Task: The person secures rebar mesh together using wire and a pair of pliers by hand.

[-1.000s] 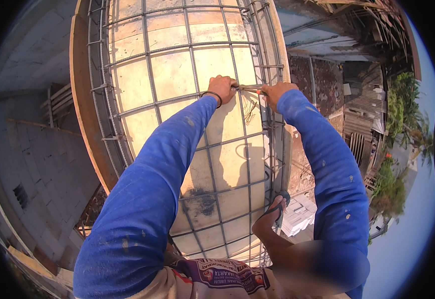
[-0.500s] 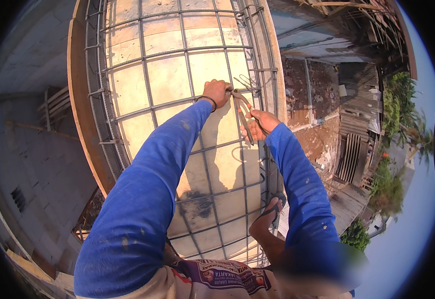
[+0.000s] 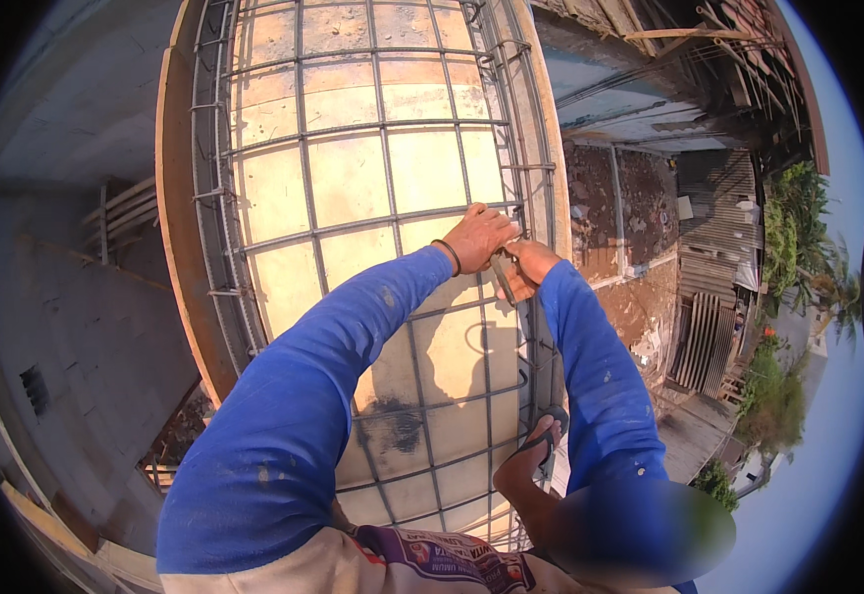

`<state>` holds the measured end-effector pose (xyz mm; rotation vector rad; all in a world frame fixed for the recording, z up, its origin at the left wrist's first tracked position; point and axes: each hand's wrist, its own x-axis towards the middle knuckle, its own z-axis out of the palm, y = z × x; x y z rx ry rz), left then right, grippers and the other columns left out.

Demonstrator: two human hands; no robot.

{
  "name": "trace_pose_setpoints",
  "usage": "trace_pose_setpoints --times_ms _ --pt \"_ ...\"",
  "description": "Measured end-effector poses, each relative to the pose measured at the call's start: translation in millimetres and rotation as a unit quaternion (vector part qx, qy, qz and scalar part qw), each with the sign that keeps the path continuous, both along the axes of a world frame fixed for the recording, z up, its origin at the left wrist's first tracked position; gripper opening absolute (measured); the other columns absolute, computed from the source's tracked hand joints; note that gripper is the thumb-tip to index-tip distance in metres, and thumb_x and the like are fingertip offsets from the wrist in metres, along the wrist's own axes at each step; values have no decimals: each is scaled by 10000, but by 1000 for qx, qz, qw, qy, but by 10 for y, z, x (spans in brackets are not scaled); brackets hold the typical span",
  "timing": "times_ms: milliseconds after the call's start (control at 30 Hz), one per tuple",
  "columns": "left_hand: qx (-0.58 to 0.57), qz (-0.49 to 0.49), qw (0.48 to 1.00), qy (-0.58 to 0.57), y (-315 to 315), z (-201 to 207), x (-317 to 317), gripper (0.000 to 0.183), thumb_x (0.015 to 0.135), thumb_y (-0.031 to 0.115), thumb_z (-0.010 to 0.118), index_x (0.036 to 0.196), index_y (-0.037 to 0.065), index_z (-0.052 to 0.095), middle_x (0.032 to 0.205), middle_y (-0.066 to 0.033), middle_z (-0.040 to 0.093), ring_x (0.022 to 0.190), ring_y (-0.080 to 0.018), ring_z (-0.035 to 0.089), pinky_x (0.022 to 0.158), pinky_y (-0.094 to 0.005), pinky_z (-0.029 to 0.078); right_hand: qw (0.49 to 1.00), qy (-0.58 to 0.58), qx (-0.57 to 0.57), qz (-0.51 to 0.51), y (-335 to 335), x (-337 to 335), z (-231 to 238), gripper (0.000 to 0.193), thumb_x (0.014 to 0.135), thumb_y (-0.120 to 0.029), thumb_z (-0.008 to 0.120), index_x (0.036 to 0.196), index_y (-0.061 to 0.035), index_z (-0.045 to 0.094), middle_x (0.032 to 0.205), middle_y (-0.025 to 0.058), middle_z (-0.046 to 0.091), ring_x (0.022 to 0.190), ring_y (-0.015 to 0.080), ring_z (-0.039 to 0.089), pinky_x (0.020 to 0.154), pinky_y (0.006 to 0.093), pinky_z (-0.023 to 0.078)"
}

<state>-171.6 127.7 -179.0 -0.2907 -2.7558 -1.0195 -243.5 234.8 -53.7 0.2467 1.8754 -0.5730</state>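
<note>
My right hand [image 3: 529, 269] is wrapped around the handles of a pair of steel pincers [image 3: 503, 280]. My left hand [image 3: 484, 238] is closed just beside it, over the pincers' head. Whatever its fingers grip is hidden. Both hands meet above the right-hand side of a rebar mesh [image 3: 315, 234], close to where its bars reach the long edge bars. The pincers' jaws are covered by my fingers. Pale panels [image 3: 348, 183] lie under the mesh, with shadows across them.
Wooden form boards [image 3: 169, 178] run along the left side, with bundled rebar inside them. Another board edge [image 3: 548, 99] borders the right, beyond which the ground lies far below. My sandalled foot [image 3: 531, 460] stands by the right edge. Corrugated sheets [image 3: 704, 337] lie lower down.
Both hands have shifted slightly right and down in view, and closed in on each other. The pincers have turned and are more covered. A wire loop seen earlier beside the left hand is now hidden.
</note>
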Motion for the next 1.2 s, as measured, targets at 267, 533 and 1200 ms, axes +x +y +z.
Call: trace_pose_setpoints --times_ms 267,533,1200 --pt "66 54 996 -10 43 9 -150 493 729 124 742 1188 122 560 1114 -80 607 1121 -281 557 962 -439 379 560 467 311 610 -27 400 -16 436 865 -271 658 1144 56 583 1047 165 659 950 291 688 804 414 571" --pt "187 120 973 61 38 168 59 826 768 248 770 1446 9 362 1343 -218 512 1277 -360 473 1123 -548 281 835 140 199 493 -510 -321 346 200 923 -215 612 954 -18 638 756 184 678 685 274 687 629 393 570" --pt "197 115 961 -155 -89 129 -312 486 806 216 717 1217 10 559 1188 -234 621 1110 -386 611 925 -432 508 500 340 365 708 -671 148 248 349 921 -247 591 1195 -39 653 1121 177 671 1009 354 677 819 564 513"
